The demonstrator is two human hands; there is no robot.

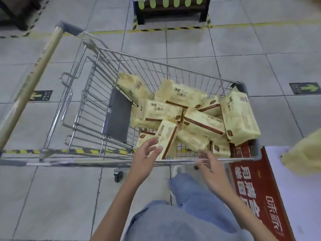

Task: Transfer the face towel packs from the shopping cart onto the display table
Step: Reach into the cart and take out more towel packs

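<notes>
Cream-yellow plastic film wraps every face towel pack, and the head view, the only one there is, shows a loose pile of them [180,112] tumbled at all angles in the front end of the silver wire shopping cart [97,94], some flat, some on edge, one propped against the far corner. Both hands reach over the cart's near rail with nothing in them. The left hand [145,157] has its fingers [152,145] spread wide, right at the upright cream pack with the brown stripe [166,138] nearest the rail; whether they touch it I cannot tell. The right hand [208,164] hovers just beside the rail with its fingers likewise open. These packs look light and soft, the film smooth and likely a little slippery, the block yielding to pressure but not fragile. The sensible hold is probably across the two broad faces, or one hand at each short end. At the right edge lies the white tabletop with the red banner front [295,197], with another blurred cream pack [304,153] showing there.
</notes>
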